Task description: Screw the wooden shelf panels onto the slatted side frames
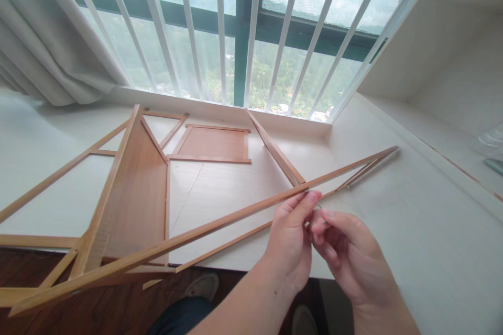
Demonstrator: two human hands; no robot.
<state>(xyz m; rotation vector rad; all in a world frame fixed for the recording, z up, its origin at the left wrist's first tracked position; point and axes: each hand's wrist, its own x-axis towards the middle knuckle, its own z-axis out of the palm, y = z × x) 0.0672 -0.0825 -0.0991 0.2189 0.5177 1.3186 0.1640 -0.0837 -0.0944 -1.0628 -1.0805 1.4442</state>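
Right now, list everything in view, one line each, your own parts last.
wooden frame: one, light brown, lying across the white ledge and overhanging its front edge
long rail: one, light brown, running diagonally under the hands
small metal piece: one, silvery, pinched between the fingertips; too small to identify
white ledge: one, below the window
window bars: several, white, in front of the glass
curtain: one, pale grey, top left
shoes: two, pale, on the dark wood floor
left hand: one, at the rail
right hand: one, beside the left hand
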